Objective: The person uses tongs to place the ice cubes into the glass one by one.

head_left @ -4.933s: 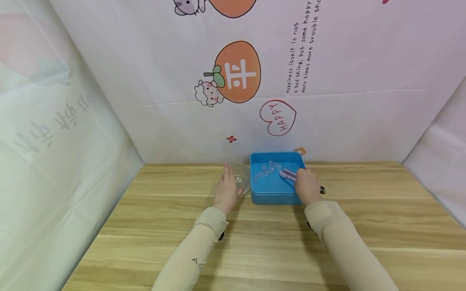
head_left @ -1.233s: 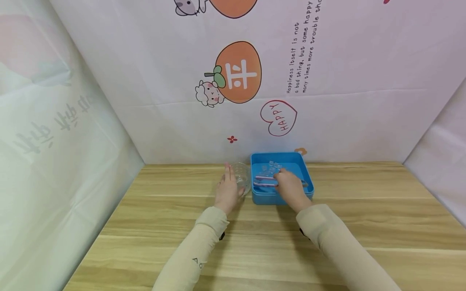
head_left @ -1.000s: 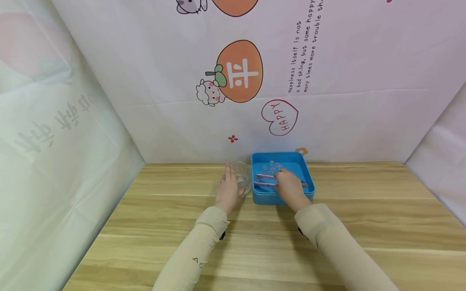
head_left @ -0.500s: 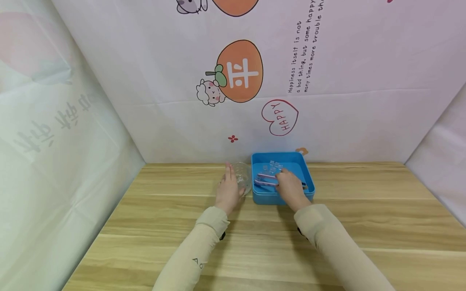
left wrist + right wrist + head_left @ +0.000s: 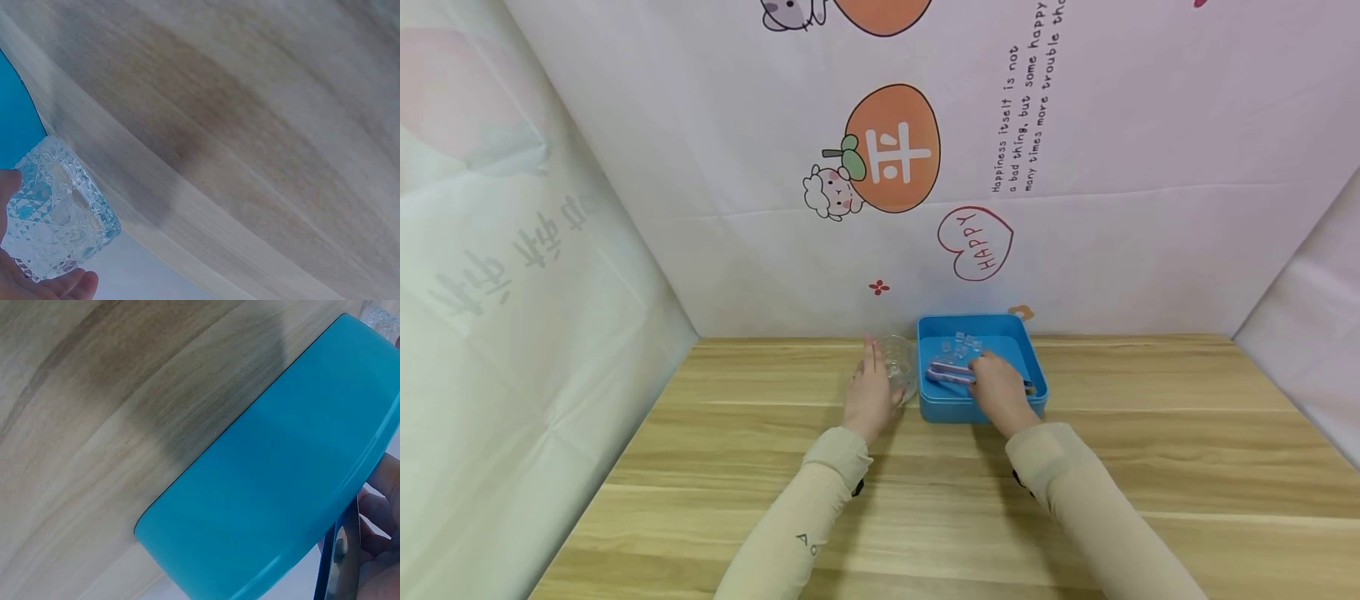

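My left hand (image 5: 869, 398) holds a clear cut-glass cup (image 5: 901, 367) upright from its left side. In the left wrist view, thumb and fingers lie on either side of the faceted glass. My right hand (image 5: 1000, 392) grips tongs (image 5: 949, 373) with pink-purple ends, reaching over the front right of a blue box (image 5: 977, 410). The tong tips are low in the box's left part, their arms close together. Clear cubes (image 5: 968, 342) lie just behind them; whether one is between the tips I cannot tell. The right wrist view shows the tongs' metal rear end (image 5: 340, 556).
The box stands right of the cup, near the back edge of the wooden table (image 5: 940, 517). A white printed cloth (image 5: 1075, 267) hangs directly behind. The box's front wall (image 5: 262, 469) fills much of the right wrist view.
My right hand has moved left from the box's right side, bringing the tongs to its left part. The tong arms, spread a second ago, have come together. The left hand and cup stay put.
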Tool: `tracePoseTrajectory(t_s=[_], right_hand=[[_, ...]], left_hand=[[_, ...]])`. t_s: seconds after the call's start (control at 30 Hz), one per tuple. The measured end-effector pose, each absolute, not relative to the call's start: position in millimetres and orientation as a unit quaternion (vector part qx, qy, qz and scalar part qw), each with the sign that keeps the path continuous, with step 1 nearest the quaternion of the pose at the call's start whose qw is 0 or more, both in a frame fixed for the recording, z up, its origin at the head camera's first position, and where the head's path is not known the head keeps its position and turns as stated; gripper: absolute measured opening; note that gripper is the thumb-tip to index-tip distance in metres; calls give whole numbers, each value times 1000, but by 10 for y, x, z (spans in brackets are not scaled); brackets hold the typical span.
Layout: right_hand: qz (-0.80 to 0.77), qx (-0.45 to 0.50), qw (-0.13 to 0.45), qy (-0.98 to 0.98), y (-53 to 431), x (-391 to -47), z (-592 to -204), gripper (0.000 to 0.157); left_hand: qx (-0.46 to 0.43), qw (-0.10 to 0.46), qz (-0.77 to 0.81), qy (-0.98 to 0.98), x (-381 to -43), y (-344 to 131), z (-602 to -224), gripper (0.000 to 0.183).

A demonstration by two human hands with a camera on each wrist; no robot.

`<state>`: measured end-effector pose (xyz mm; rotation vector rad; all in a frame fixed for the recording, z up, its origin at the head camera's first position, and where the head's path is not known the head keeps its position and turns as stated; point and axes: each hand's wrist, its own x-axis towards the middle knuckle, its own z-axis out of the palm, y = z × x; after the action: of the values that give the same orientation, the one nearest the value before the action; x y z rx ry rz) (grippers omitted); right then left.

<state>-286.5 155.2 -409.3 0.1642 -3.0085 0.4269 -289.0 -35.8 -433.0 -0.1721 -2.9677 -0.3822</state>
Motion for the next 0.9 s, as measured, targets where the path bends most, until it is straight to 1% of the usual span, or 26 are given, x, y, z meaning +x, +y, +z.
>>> tracePoseTrajectory(t_s=[0.27, 0.5, 0.9], right_hand=[[143, 64, 61, -986, 1592, -2835, -4083, 29], [153, 63, 66, -984, 1721, -2780, -4066, 29], [198, 77, 123, -969, 1841, -2749, -3924, 29]], left_hand=[[-56, 69, -126, -988, -2895, -361, -4337, 91], [-59, 67, -130, -987, -2896, -359, -4340, 91], [-57, 63, -131, -988, -2886, -364, -4322, 92]])
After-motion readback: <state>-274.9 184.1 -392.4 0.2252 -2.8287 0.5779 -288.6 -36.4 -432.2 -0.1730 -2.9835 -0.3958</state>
